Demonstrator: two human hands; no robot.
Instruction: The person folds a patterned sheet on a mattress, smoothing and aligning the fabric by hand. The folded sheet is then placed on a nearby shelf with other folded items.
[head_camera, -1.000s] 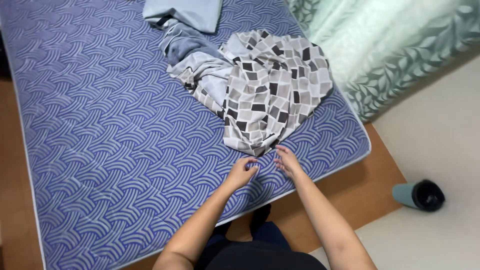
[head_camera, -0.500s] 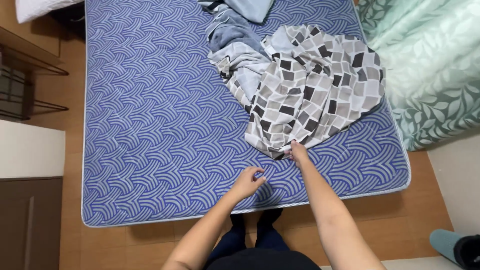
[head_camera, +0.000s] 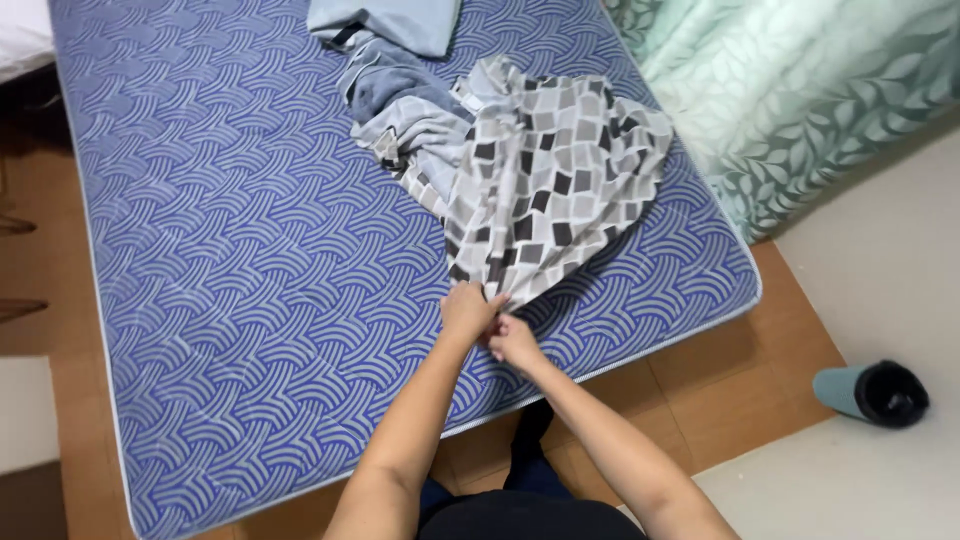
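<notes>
**Both hands pinch corner of checked cloth at mattress edge**

L hand (head_camera: 468, 310) & R hand (head_camera: 516, 342) sit close together, nearly touching, at the near tip of the checked cloth (head_camera: 545, 180). L grip is clenched on that tip, fingers curled over the fabric. R grip looks pinched on the same corner just below, tho its fingertips are partly hidden behind the L hand. Both forearms reach up from bottom of view.

Cloth is grey/white/black squares, bunched, spread over the far-right part of the blue wave-pattern mattress (head_camera: 240, 300), tapering to the held point near the mattress's near edge. A grey-blue striped garment (head_camera: 405, 115) lies crumpled just beside it, touching, w/ a folded pale-blue piece (head_camera: 385, 22) beyond that. Green leaf-print curtain (head_camera: 800, 90) hangs at right. A teal cylinder w/ dark open end (head_camera: 870, 392) lies on the floor, well apart from the bed.
</notes>
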